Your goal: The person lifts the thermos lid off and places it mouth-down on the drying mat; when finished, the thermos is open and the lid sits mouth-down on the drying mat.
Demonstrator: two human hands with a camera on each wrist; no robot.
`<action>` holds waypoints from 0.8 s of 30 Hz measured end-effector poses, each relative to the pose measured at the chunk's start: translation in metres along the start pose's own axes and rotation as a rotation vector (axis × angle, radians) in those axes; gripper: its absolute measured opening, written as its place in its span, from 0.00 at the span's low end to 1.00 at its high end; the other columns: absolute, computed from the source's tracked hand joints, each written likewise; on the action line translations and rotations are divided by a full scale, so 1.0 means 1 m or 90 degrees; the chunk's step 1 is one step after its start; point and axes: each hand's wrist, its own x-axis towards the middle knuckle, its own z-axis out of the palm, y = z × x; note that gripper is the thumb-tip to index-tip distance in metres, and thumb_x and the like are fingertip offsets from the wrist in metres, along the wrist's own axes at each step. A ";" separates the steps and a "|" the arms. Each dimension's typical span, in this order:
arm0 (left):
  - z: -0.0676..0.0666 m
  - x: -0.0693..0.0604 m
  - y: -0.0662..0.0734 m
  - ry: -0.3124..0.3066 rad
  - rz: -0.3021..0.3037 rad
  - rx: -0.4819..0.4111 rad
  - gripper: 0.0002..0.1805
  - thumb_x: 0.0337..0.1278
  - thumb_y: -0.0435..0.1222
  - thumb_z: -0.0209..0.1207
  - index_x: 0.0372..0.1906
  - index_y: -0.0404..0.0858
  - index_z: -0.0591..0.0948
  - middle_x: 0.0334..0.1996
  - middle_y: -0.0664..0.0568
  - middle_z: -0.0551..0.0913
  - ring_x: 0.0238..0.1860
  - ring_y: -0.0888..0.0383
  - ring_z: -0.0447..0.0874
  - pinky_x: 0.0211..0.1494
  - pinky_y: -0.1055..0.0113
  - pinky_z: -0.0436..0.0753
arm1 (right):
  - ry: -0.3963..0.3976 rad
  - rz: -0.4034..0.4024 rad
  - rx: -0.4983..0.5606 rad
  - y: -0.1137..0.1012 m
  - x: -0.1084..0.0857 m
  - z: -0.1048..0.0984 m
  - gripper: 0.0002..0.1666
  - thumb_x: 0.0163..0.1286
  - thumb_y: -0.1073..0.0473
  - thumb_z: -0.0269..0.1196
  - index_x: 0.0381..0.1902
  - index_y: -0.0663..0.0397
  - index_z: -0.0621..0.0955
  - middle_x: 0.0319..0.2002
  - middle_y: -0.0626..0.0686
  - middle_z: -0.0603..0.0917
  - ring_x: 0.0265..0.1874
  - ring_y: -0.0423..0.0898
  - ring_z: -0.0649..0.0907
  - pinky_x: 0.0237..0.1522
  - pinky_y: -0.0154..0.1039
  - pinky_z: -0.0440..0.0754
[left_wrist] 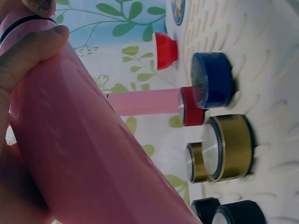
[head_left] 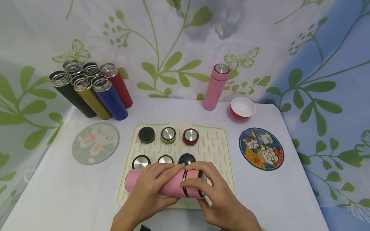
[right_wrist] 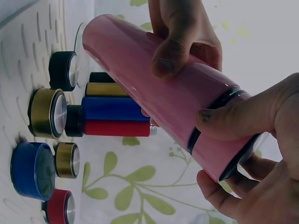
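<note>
A pink thermos flask (head_left: 170,186) lies sideways in the air over the front of the cream draining mat (head_left: 218,150), its lid to the right. Around its body curls my left hand (head_left: 150,186), the thumb along the near side. My right hand (head_left: 216,195) grips the pink lid (right_wrist: 224,151) between thumb and fingers; a dark ring marks the seam between lid and body. Behind the flask several loose lids sit on the mat, among them a black lid (head_left: 146,134), a gold lid (head_left: 168,134), a red lid (head_left: 190,136) and a blue lid (left_wrist: 212,79).
Lidless flasks, including a blue flask (head_left: 111,99) and a red flask (head_left: 121,86), stand grouped at the back left. A second pink flask (head_left: 215,88) stands at the back, beside a red bowl (head_left: 242,108). Round mats lie at either side, a bunny mat (head_left: 95,143) and a cartoon mat (head_left: 261,149).
</note>
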 end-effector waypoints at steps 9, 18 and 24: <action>-0.007 0.000 0.000 -0.033 -0.017 -0.060 0.48 0.31 0.41 0.82 0.68 0.49 0.76 0.54 0.59 0.81 0.54 0.57 0.80 0.53 0.54 0.80 | 0.026 -0.054 -0.036 -0.005 0.005 0.002 0.24 0.55 0.77 0.51 0.46 0.57 0.82 0.53 0.65 0.77 0.53 0.59 0.76 0.63 0.43 0.71; -0.015 0.001 0.001 -0.083 -0.069 -0.120 0.47 0.35 0.47 0.81 0.68 0.55 0.75 0.56 0.65 0.79 0.55 0.61 0.77 0.51 0.59 0.81 | 0.043 -0.102 -0.058 -0.006 0.010 0.001 0.22 0.67 0.73 0.44 0.42 0.54 0.84 0.53 0.64 0.78 0.53 0.61 0.76 0.62 0.49 0.71; -0.018 0.003 0.001 -0.110 -0.093 -0.151 0.45 0.38 0.49 0.80 0.68 0.58 0.75 0.56 0.67 0.78 0.53 0.65 0.77 0.50 0.62 0.82 | 0.063 -0.112 -0.057 -0.007 0.011 0.002 0.21 0.70 0.72 0.44 0.41 0.55 0.84 0.53 0.65 0.79 0.53 0.61 0.75 0.62 0.49 0.71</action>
